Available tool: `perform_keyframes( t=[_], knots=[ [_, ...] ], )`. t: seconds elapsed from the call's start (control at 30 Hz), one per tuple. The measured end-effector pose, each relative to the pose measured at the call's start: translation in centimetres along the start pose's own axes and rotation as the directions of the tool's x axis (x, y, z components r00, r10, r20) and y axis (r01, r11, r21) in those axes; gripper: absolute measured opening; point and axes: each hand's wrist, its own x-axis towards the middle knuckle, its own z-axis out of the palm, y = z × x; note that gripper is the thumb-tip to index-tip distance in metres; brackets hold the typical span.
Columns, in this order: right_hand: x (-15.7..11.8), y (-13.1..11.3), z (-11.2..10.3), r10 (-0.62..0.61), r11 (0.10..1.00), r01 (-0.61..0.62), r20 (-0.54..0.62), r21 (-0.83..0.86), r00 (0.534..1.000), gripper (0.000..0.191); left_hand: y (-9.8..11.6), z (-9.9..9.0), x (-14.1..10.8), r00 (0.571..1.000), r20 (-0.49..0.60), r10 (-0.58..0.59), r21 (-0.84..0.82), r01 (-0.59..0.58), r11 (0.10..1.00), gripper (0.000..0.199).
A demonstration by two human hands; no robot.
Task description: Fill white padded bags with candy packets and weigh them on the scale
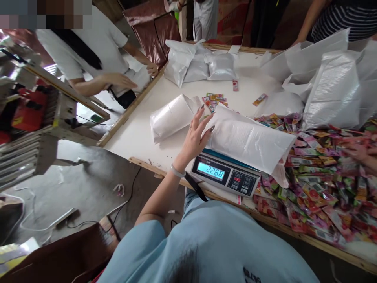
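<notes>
My left hand (196, 135) reaches forward with its fingers spread, fingertips against the left end of a filled white plastic bag (250, 139). That bag lies across a digital scale (225, 175) whose display reads 2268. A second filled white bag (173, 117) lies on the white table (138, 137) just left of the hand. My right hand (361, 156) is blurred at the right edge, low over a heap of colourful small sachets (318, 188). Whether it grips any sachets is unclear.
More filled white bags (200, 63) are stacked at the far side, with large ones (332, 90) at the right. A few loose sachets (215, 100) lie mid-table. Another person in a white shirt (97, 43) leans on the table's left edge; others stand behind. Metal machinery (26, 129) stands left.
</notes>
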Motion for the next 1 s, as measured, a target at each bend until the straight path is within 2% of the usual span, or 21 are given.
perform_keyframes(
  t=[0.07,0.13,0.23,0.3,0.33,0.4,0.47,0.53,0.57,0.6,0.67,0.73,0.8,0.87,0.93,1.0],
  knots=[
    [-0.5,-0.5,0.7,-0.067,0.992,0.079,0.123,-0.1,0.99,0.074,-0.1,-0.2,-0.1,1.0,-0.009,-0.003,0.004,0.003,1.0,0.052],
    [-1.2,-1.5,2.2,-0.189,0.967,0.228,0.274,-0.117,0.943,0.066,-0.2,-0.3,-0.2,1.0,-0.014,-0.006,0.005,0.006,1.0,0.052],
    [-2.3,-2.7,5.7,-0.381,0.896,0.445,0.5,-0.01,0.778,0.043,0.0,-0.5,-0.2,1.0,-0.002,-0.007,0.011,0.007,1.0,0.053],
    [-3.1,-3.0,8.1,-0.447,0.838,0.544,0.611,0.031,0.654,0.028,0.8,-0.3,-0.2,1.0,0.012,0.008,0.038,-0.008,0.999,0.053],
    [-3.6,-3.1,9.2,-0.467,0.811,0.583,0.644,0.039,0.606,0.025,1.4,-0.1,-0.2,0.999,0.021,0.029,0.053,-0.03,0.998,0.052],
    [-4.6,-3.2,10.8,-0.475,0.774,0.632,0.692,0.036,0.543,0.023,3.1,0.8,0.0,0.99,0.077,0.117,0.079,-0.123,0.989,0.058],
    [-5.4,-3.4,11.5,-0.481,0.764,0.643,0.71,0.052,0.515,0.024,5.0,2.0,0.2,0.946,0.198,0.255,0.083,-0.275,0.958,0.078],
    [-5.5,-3.6,11.1,-0.484,0.772,0.634,0.699,0.057,0.527,0.027,6.5,3.3,0.4,0.872,0.321,0.369,0.096,-0.417,0.904,0.094],
    [-5.1,-3.5,10.5,-0.48,0.775,0.631,0.68,0.034,0.554,0.025,6.8,3.8,0.6,0.848,0.357,0.392,0.123,-0.459,0.88,0.096],
    [-4.3,-3.2,9.5,-0.471,0.777,0.629,0.644,-0.02,0.603,0.021,6.8,4.3,0.9,0.843,0.368,0.393,0.161,-0.474,0.866,0.095],
    [-2.1,-1.9,6.3,-0.435,0.761,0.607,0.514,-0.228,0.739,0.018,6.1,5.0,1.5,0.868,0.326,0.375,0.234,-0.459,0.857,0.091],
    [0.4,-0.1,2.3,-0.364,0.706,0.506,0.358,-0.496,0.86,0.017,5.0,5.3,2.0,0.889,0.251,0.383,0.264,-0.443,0.857,0.086],
    [2.4,1.5,-1.1,-0.263,0.607,0.352,0.238,-0.712,0.935,0.02,4.2,5.4,2.2,0.897,0.182,0.403,0.269,-0.44,0.857,0.088],
    [3.4,1.8,-2.5,-0.218,0.56,0.271,0.176,-0.783,0.96,0.03,3.8,5.4,2.1,0.903,0.128,0.41,0.276,-0.429,0.86,0.094],
    [3.2,0.3,-1.7,-0.232,0.672,0.327,0.23,-0.665,0.945,0.041,3.6,5.3,1.9,0.907,0.077,0.413,0.279,-0.418,0.865,0.099],
    [2.3,-2.5,0.6,-0.259,0.819,0.415,0.391,-0.396,0.883,0.043,3.2,5.0,1.7,0.9,0.015,0.436,0.276,-0.422,0.863,0.102]
  ],
)
